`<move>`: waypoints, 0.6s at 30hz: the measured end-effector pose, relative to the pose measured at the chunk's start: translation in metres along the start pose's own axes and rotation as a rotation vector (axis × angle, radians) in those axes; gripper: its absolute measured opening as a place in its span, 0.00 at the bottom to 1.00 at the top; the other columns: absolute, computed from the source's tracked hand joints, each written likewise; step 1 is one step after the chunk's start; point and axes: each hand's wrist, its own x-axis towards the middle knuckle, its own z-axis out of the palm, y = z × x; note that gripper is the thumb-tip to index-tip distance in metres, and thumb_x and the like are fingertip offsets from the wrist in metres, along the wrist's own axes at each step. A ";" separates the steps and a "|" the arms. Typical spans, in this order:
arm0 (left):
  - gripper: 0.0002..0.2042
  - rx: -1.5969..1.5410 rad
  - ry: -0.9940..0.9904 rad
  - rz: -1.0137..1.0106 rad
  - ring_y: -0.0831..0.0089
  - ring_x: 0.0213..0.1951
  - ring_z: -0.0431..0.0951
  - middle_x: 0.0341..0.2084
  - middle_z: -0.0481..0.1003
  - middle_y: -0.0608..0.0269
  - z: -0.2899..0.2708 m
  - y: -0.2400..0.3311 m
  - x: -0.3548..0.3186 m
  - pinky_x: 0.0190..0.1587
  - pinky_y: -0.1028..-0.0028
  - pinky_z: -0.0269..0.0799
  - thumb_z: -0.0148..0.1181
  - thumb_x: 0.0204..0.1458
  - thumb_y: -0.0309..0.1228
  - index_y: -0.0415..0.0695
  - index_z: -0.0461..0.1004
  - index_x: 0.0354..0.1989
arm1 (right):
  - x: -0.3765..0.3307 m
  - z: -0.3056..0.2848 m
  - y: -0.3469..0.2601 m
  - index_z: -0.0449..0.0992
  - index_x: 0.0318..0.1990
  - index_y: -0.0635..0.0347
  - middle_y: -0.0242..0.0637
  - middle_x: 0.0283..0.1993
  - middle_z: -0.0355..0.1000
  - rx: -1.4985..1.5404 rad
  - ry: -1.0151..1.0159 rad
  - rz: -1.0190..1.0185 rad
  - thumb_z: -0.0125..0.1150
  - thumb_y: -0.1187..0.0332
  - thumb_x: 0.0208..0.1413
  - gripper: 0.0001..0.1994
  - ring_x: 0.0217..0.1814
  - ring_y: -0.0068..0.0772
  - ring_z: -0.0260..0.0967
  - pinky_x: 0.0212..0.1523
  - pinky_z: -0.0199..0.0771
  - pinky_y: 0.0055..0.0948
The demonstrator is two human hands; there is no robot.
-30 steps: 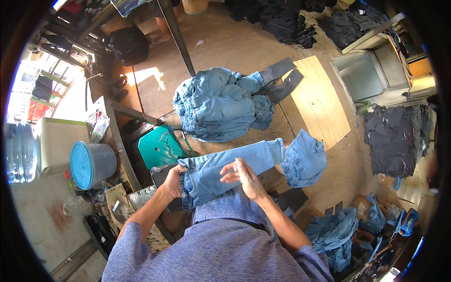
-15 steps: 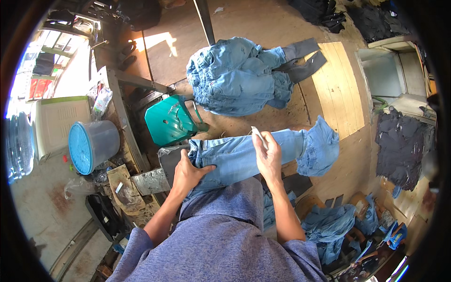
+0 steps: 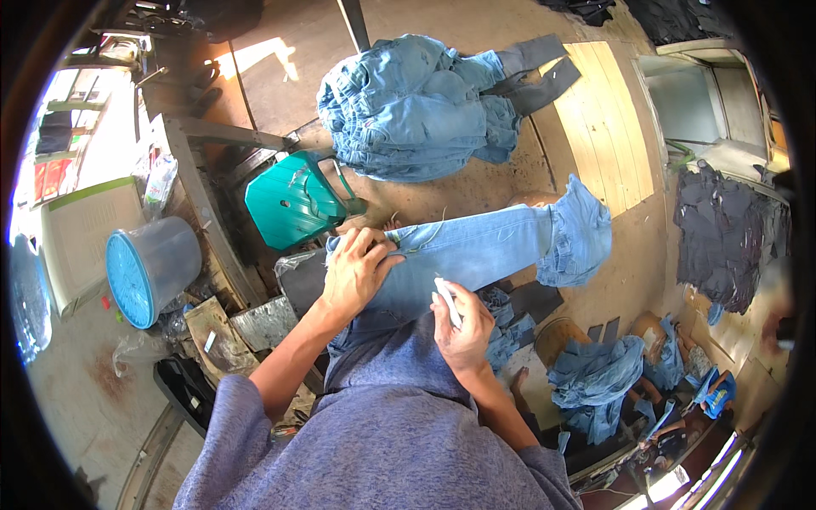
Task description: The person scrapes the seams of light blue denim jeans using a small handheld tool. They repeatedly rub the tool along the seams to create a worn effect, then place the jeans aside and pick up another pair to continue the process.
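Observation:
A pair of light-blue jeans (image 3: pixel 484 244) lies stretched across my lap, its bunched end (image 3: pixel 576 238) to the right. My left hand (image 3: pixel 361 268) grips the jeans near their left end, fingers bent and thumb against the cloth. Loose threads (image 3: pixel 438 223) stick up from the upper edge, just right of those fingers. Closed around a small white hand tool (image 3: pixel 448 302), my right hand (image 3: pixel 464 330) is held just below the jeans' lower edge. The tool's tip points up and left; its exact kind is hard to make out.
A pile of blue jeans (image 3: pixel 408 110) lies on the floor ahead, beside a green plastic stool (image 3: pixel 293 200). To the left stands a clear bucket with a blue lid (image 3: pixel 129 279). More denim (image 3: pixel 599 374) and a person in blue (image 3: pixel 721 393) are at lower right. Dark cloth (image 3: pixel 718 234) lies far right.
My right hand has come down toward me, from over the jeans to below their lower edge. My left hand has moved up and right, its fingers now curled over the cloth.

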 end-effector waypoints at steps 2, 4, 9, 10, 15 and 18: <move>0.12 0.066 0.033 0.130 0.61 0.43 0.78 0.41 0.77 0.63 0.008 -0.013 0.004 0.44 0.62 0.77 0.73 0.56 0.38 0.46 0.81 0.42 | 0.000 0.005 -0.006 0.80 0.52 0.67 0.43 0.36 0.86 -0.045 -0.006 -0.036 0.72 0.77 0.62 0.12 0.34 0.36 0.86 0.38 0.83 0.30; 0.14 0.062 -0.029 0.146 0.61 0.38 0.81 0.36 0.76 0.61 0.011 -0.028 0.012 0.42 0.63 0.77 0.70 0.60 0.40 0.45 0.76 0.44 | 0.002 0.013 -0.011 0.84 0.48 0.65 0.41 0.38 0.87 -0.086 -0.011 -0.026 0.73 0.78 0.59 0.10 0.35 0.38 0.86 0.39 0.83 0.32; 0.18 -0.218 -0.379 0.108 0.48 0.35 0.83 0.28 0.79 0.50 0.000 -0.060 0.044 0.37 0.56 0.79 0.73 0.59 0.42 0.39 0.73 0.38 | 0.007 0.039 -0.017 0.85 0.47 0.64 0.41 0.39 0.87 -0.146 -0.003 -0.029 0.73 0.78 0.57 0.10 0.35 0.39 0.86 0.39 0.85 0.32; 0.19 -0.285 -0.432 0.109 0.46 0.37 0.83 0.29 0.78 0.49 -0.002 -0.064 0.050 0.38 0.56 0.79 0.75 0.57 0.41 0.38 0.74 0.36 | 0.008 0.044 -0.018 0.85 0.47 0.64 0.42 0.39 0.87 -0.151 -0.001 -0.014 0.73 0.77 0.57 0.10 0.35 0.39 0.87 0.38 0.85 0.32; 0.18 -0.350 -0.390 0.206 0.48 0.34 0.81 0.29 0.78 0.52 -0.001 -0.070 0.062 0.36 0.56 0.79 0.76 0.55 0.42 0.39 0.77 0.31 | 0.015 0.061 -0.018 0.85 0.46 0.62 0.40 0.35 0.86 -0.272 -0.006 -0.013 0.72 0.76 0.59 0.09 0.29 0.37 0.85 0.31 0.83 0.29; 0.17 -0.308 -0.325 0.203 0.50 0.32 0.81 0.29 0.77 0.54 0.004 -0.069 0.056 0.35 0.57 0.79 0.76 0.55 0.42 0.40 0.80 0.34 | 0.019 0.068 -0.016 0.85 0.46 0.60 0.38 0.30 0.85 -0.342 -0.037 0.001 0.72 0.75 0.59 0.08 0.25 0.36 0.83 0.28 0.81 0.29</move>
